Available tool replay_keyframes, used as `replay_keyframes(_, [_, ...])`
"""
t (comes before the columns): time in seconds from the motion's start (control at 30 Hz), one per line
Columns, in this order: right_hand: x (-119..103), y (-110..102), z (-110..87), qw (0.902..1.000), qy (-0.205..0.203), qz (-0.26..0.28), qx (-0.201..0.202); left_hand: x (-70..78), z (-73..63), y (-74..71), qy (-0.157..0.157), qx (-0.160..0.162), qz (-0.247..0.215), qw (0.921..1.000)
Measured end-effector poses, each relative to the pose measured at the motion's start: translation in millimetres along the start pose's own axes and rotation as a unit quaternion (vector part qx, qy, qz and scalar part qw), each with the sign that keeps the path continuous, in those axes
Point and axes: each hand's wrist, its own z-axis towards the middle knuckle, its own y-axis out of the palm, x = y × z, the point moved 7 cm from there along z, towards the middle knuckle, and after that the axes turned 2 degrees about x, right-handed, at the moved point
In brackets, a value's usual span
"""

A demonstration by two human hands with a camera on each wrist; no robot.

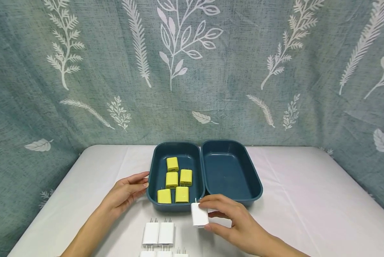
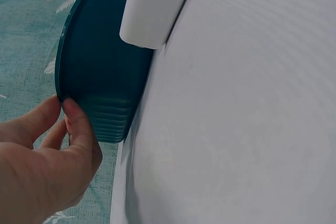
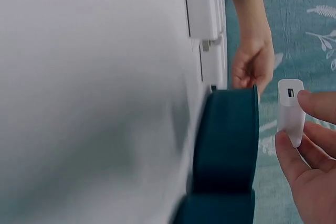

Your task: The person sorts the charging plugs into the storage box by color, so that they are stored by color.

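Observation:
My right hand holds a white USB wall charger between thumb and fingers, its prongs pointing away, just above the near rim of the left blue tray. The right wrist view shows the charger's USB port end, with my right hand around it. My left hand touches the left side of that tray. In the left wrist view, my left hand's fingertips meet the blue tray's upper edge. Several yellow charger blocks lie inside the left tray.
A second blue tray stands directly right of the first, nothing lying in it. Several white chargers lie in rows on the white-covered table, near its front. Behind hangs a teal patterned curtain.

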Motion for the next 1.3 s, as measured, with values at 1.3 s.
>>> replay_keyframes(1.3, [90, -73, 28.8, 0.9845, 0.158, -0.065, 0.039, -0.2, 0.4, -0.9, 0.002, -0.001, 0.008, 1.0000])
